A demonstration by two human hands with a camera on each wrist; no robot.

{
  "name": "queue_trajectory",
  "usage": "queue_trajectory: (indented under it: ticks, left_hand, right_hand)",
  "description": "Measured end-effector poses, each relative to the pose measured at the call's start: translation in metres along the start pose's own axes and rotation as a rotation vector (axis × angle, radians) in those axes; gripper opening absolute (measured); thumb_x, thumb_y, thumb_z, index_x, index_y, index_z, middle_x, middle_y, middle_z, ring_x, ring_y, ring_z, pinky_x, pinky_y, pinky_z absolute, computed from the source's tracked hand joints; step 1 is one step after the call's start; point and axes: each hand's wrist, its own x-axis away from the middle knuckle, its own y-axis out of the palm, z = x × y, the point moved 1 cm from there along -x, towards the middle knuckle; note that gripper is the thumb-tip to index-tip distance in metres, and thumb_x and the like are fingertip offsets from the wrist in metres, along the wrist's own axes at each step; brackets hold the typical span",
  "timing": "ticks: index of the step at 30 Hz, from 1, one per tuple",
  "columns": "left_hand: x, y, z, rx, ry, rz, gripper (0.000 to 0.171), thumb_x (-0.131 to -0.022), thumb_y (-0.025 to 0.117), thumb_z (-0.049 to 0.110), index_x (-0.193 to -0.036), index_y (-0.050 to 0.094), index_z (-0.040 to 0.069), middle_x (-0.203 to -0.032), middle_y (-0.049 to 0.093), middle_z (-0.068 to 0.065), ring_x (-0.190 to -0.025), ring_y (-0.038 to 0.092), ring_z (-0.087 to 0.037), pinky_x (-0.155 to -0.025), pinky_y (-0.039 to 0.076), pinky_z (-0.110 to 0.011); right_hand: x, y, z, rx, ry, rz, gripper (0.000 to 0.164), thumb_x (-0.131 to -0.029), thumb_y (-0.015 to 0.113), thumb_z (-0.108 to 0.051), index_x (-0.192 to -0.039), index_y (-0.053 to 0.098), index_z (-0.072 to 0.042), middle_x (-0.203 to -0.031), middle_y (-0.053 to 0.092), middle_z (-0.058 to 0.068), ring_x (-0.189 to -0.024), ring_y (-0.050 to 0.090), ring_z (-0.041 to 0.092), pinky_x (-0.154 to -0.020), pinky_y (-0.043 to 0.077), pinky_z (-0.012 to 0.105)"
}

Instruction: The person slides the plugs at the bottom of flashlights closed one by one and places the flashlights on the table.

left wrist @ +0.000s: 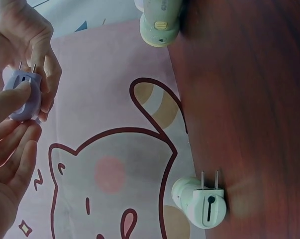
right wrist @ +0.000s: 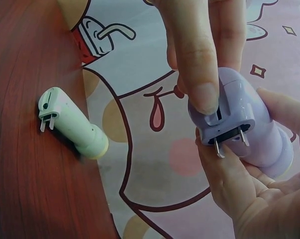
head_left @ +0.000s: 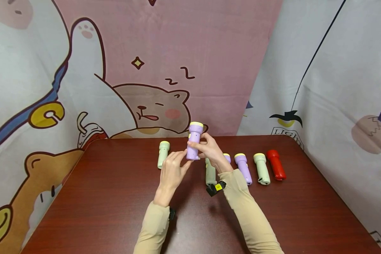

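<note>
A purple flashlight (head_left: 194, 141) with a pale yellow rim is held up above the table, its lens end upward. My right hand (head_left: 213, 150) grips its barrel. At the base, my left hand (head_left: 174, 170) pinches the flashlight, with the thumb on the slotted end in the left wrist view. Two metal plug prongs stick out of that base, clear in the right wrist view beside the left hand's thumb (right wrist: 204, 94). A light green flashlight (head_left: 163, 154) lies left of the hands, its own prongs out in the right wrist view.
Right of the hands lie a light green flashlight (head_left: 211, 173), partly hidden purple flashlight (head_left: 227, 157), another purple flashlight (head_left: 243, 169), a second light green one (head_left: 261, 169) and a red flashlight (head_left: 276, 165). The dark brown table (head_left: 114, 197) meets a cartoon-printed cloth (head_left: 209, 63) behind.
</note>
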Motion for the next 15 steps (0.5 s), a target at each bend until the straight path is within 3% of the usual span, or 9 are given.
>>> queue_trajectory:
  ticks: [15]
  left_hand:
    - [0.0,0.0003,-0.0019,0.001,0.014,-0.02,0.032,-0.072,0.081,0.006,-0.101,0.071,-0.004,-0.09,0.073,-0.014,-0.078,0.067,-0.024,-0.072,0.055,-0.031]
  right_hand:
    - [-0.0023,-0.0009,0.0011,0.003,-0.001,0.005,0.045,-0.084,0.07,-0.018,-0.114,0.041,-0.002,-0.095,0.068,0.011,-0.073,0.066,0.011,-0.062,0.056,0.028]
